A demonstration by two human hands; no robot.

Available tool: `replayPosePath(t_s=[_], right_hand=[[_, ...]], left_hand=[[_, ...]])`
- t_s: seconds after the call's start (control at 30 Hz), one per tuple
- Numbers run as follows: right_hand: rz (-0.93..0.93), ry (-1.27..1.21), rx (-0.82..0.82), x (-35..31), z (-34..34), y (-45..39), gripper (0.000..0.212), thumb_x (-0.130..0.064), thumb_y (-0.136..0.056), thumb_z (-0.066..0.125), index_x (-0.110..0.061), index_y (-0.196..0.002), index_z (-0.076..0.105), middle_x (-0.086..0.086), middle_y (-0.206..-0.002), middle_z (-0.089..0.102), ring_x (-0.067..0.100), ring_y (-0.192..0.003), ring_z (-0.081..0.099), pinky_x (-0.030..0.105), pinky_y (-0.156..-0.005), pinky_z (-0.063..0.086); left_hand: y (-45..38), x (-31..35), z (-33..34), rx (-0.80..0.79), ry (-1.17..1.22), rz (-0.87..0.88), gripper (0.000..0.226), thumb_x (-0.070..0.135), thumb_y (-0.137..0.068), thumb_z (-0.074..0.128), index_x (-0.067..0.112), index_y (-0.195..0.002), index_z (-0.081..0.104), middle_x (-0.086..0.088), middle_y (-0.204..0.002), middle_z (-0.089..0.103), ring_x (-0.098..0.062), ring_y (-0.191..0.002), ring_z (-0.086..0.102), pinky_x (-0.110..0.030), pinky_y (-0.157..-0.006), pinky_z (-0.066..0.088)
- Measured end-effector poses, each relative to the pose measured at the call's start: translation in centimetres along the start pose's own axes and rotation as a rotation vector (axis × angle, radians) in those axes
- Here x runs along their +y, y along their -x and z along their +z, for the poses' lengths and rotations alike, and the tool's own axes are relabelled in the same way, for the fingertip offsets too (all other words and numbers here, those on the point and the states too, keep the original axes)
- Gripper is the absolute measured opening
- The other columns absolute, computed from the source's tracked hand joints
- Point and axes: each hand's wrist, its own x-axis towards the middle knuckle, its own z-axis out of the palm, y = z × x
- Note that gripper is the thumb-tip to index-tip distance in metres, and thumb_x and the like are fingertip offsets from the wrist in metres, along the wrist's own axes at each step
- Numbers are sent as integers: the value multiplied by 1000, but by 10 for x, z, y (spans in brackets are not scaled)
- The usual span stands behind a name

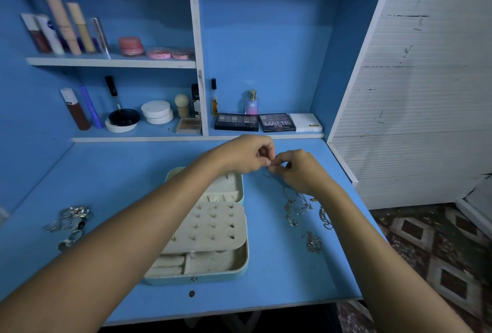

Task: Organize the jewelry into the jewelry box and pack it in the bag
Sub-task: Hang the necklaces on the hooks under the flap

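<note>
Fingertips of both hands pinch one thin chain; we judge midway: earring studs seated in jewelry box, rings, necklaces loose.

Illumination is dim and even with a cool blue cast. Shadows are soft. The lower edge of the frame is dark. Wide-angle distortion bends the shelves at the upper left. Fine detail is slightly soft.

The blue desk carries the open jewelry box at its centre. At 9 o'clock from the box lies a group of rings. At 3 o'clock lie tangled chains, and near them one small chain piece.
</note>
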Motion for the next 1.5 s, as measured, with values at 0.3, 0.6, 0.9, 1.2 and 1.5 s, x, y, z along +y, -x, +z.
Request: replayPosePath(t_s=[0.3,0.6,0.9,1.2,1.5], right_hand=[[-15,-60,-23,-18,-1,-3,17,-12,-98,46,-20,-93,60,-7,-92,67,8,-75,58,15,-56,41],[-55,-332,-48,-37,-2,-1,20,-11,-100,51,-30,-102,57,-5,-92,74,18,-77,56,27,-60,43],[-87,-371,-8,-53,-1,-1,16,-16,-96,63,-20,-110,57,-9,-87,76,11,-71,59,16,-54,45],[-111,-339,129,-72,-3,-6,14,-22,-93,66,-27,-107,68,-14,-81,75,-6,-82,63,3,-63,41],[-150,-499,250,-92,-13,-7,14,-12,-95,62,-20,-104,68,-6,-85,76,5,-60,60,13,-54,43]], left_hand=[[5,-3,-15,93,222,7,17,10,-91,60,26,-86,59,4,-90,69,-17,-91,69,-40,-92,53],[15,-11,-30,142,377,-24,10,10,-93,61,19,-92,57,3,-88,69,-16,-93,72,-31,-77,54],[27,-18,-44,180,539,-41,11,4,-94,59,15,-92,57,-1,-82,67,-19,-89,74,-31,-75,51],[37,-23,-51,243,791,-50,19,-2,-97,50,14,-88,54,4,-70,61,-22,-91,68,-24,-68,49],[51,-24,-61,186,800,-74,10,6,-97,57,16,-96,59,4,-74,62,-8,-59,56,-24,-66,43]])
